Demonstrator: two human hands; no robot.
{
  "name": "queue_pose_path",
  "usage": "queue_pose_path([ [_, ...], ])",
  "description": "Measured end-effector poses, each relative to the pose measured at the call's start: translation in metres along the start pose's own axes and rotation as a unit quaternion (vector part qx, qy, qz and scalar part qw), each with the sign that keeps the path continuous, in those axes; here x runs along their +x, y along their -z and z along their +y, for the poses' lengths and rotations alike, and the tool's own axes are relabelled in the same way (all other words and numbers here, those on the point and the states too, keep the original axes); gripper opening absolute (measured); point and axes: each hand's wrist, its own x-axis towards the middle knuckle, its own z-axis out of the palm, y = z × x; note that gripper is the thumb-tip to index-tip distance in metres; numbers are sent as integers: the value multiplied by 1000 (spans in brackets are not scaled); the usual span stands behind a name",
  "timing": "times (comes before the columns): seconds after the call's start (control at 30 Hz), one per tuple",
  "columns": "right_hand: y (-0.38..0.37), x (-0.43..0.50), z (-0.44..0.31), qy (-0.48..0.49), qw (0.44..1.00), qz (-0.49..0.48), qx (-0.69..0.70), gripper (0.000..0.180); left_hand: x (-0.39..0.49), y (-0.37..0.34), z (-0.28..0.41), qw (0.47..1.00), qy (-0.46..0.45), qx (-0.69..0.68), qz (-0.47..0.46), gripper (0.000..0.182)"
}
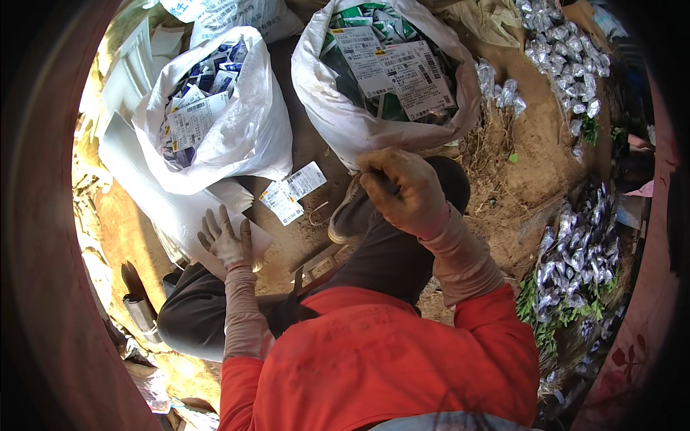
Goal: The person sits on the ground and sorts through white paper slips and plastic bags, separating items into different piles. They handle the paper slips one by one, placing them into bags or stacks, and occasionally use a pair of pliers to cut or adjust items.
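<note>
My left hand (227, 241) lies with spread fingers on a stack of white foam sheets (175, 213) at my left knee. My right hand (401, 189) is raised over my right leg with its fingers curled; whether it holds anything is hidden. Beyond my left hand stands a white woven sack (259, 124) filled with blue and white packets. A larger white woven sack (334, 126), just past my right hand, holds green and white packets with printed sheets on top. Between the hands, two printed label cards (306, 180) lie overlapping on the ground near my shoe.
Bundles of plants with foil-like silvery wraps (577, 253) lie along the right side, with more wrapped bundles (571, 64) at the upper right. Another filled white sack (242, 21) stands at the back left. A dark cylindrical container (141, 313) is beside my left knee.
</note>
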Motion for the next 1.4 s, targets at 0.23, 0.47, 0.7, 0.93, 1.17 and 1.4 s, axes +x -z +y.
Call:
queue_pose_path([
  [0.23,33,49,56,40,967,51,-245,28,40,21,6,965,-245,-13,-91,46],
  [0.47,16,74,84,85,906,32,-414,38,68,11,4,931,-333,-114,-99,29],
  [0.7,26,77,86,-192,941,195,200,31,59,-6,-11,951,-253,-55,-167,28],
  [0.93,21,61,59,-189,732,184,628,39,51,-18,-16,955,-221,-46,-190,21],
  [1.17,6,41,3,-184,800,175,543,29,52,34,9,946,-315,-52,-54,32],
  [1.4,-69,-10,-57,194,974,-11,-119,21,-28,155,102,457,37,-879,-131,43],
])
